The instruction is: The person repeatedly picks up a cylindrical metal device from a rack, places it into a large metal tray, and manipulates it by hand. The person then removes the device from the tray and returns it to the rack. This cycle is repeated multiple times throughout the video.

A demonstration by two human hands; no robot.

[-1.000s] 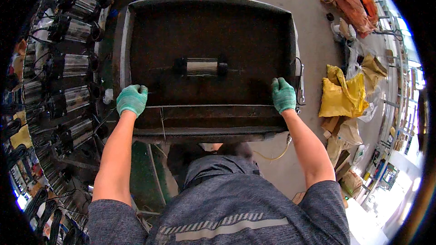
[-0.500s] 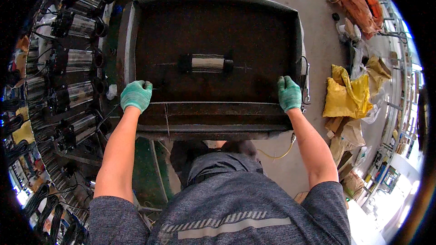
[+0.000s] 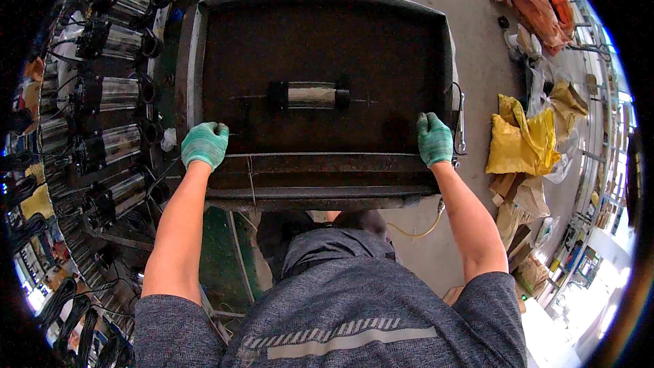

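A deep, dark metal tray [image 3: 327,170] with raised walls stands before me at waist height. My left hand [image 3: 205,145], in a green knitted glove, is closed over its left wall near the front corner. On the opposite wall, my right hand [image 3: 434,140] grips in the same way, also gloved in green. Further in, on the tray's dark floor, lies a cylinder [image 3: 312,95] with a shiny metal middle and black ends, set crosswise. A thin line runs out from each of its ends. Neither hand touches the cylinder.
Racked along the left are several similar shiny cylinders [image 3: 121,93] with black ends and cables. A wrench [image 3: 462,126] hangs outside the tray's right wall, above a yellow hose [image 3: 417,234]. Yellow sacks [image 3: 521,138] and an orange-wrapped bundle [image 3: 535,0] lie on the right.
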